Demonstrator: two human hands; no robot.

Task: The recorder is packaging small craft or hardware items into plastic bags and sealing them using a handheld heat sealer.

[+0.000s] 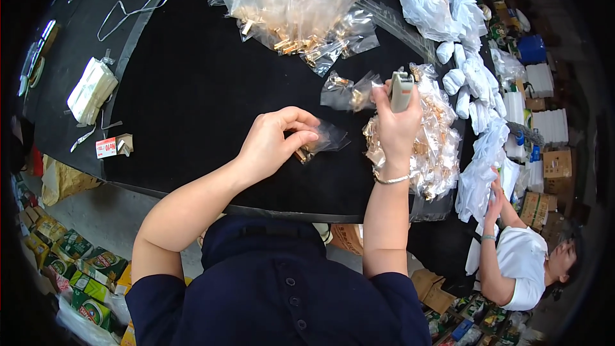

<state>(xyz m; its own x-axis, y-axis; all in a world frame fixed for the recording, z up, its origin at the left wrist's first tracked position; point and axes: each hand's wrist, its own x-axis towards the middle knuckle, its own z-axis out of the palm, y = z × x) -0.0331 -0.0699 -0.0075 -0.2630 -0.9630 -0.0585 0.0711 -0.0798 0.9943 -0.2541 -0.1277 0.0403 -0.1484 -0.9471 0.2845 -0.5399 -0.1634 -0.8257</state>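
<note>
Small clear bag [320, 141] of seemingly brass bits in left hand [272, 144].

Small clear plastic bag with gold-coloured metal pieces inside [318, 141]: pinched at its near end by left hand [272, 144], rest of it sticks out to that hand's right, lying low over the black table top. Contents bunched at the gripped end, far end flat and empty-looking. Grey handheld stapler-like tool [401, 90]: upright in right hand's [397, 125] fist, top poking out above the fingers.
</note>
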